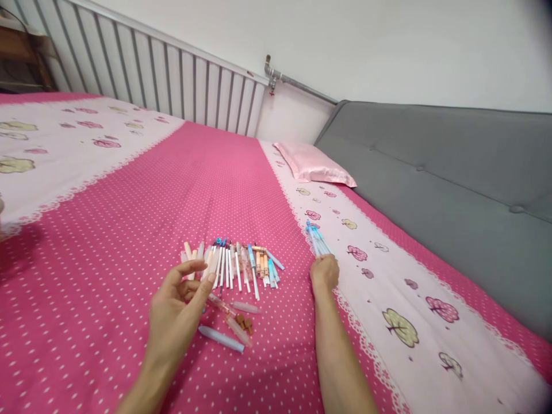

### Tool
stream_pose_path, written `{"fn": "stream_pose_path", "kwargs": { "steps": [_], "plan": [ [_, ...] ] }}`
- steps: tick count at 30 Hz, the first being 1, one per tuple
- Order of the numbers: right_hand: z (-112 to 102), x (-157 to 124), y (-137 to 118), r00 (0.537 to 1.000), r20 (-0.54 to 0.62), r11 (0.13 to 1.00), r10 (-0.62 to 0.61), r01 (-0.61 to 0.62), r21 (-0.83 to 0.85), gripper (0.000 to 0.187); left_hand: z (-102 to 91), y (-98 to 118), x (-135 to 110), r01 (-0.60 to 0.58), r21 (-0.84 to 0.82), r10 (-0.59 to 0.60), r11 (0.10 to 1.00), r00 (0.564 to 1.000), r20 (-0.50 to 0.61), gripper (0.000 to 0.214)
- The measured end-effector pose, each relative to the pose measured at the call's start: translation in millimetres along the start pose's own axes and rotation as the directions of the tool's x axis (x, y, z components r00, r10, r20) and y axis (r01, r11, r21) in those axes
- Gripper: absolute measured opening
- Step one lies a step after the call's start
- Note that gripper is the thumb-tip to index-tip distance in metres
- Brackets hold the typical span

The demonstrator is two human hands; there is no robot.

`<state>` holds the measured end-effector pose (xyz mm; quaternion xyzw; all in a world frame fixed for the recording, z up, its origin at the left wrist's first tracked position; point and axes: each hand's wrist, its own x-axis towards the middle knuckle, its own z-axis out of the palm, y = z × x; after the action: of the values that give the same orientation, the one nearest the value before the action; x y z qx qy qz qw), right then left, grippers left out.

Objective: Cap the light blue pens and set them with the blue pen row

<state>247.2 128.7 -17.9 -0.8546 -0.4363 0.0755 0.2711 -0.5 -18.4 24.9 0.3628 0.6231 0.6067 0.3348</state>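
Note:
A row of several pens [235, 263] lies on a pink dotted bedsheet [129, 241] in front of me. Loose pen caps and barrels [228, 322] lie nearer to me, including a pale blue cap [221, 338]. My left hand [179, 307] hovers palm up just before the row, fingers loosely curled and apart, holding nothing. My right hand [324, 273] rests on the sheet to the right, closed round a bunch of blue and white pens [317, 238] that point away from me.
A pink satin pillow [313, 164] lies at the far end of the bed. A grey padded headboard [444, 190] runs along the right side. A white radiator [172, 80] and a pipe [288, 80] stand against the back wall.

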Motion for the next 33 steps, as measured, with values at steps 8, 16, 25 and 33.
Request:
{"fn": "stream_pose_path", "kwargs": {
  "steps": [8, 16, 25, 33],
  "plan": [
    [4.5, -1.3, 0.6, 0.999, -0.034, 1.000, -0.011, 0.011, 0.000, 0.019, -0.4, -2.4, 1.7, 0.018, 0.022, -0.018, 1.000, 1.000, 0.000, 0.054],
    [8.0, -0.7, 2.8, 0.995, -0.098, 0.999, 0.005, 0.001, 0.053, 0.017, -0.2, -0.9, 1.0, 0.037, 0.042, -0.037, 0.998, 0.999, 0.008, 0.056],
    [10.9, -0.4, 4.3, 0.977, -0.200, 0.986, 0.070, -0.037, 0.165, 0.019, 0.2, 1.4, -0.6, 0.037, 0.035, -0.038, 0.999, 0.999, 0.028, 0.054],
    [11.6, 1.1, 6.9, 0.977, -0.204, 0.984, 0.065, -0.029, 0.175, 0.020, -0.8, 0.6, 0.1, 0.035, 0.030, -0.035, 0.999, 0.999, 0.026, 0.053]
  ]
}}
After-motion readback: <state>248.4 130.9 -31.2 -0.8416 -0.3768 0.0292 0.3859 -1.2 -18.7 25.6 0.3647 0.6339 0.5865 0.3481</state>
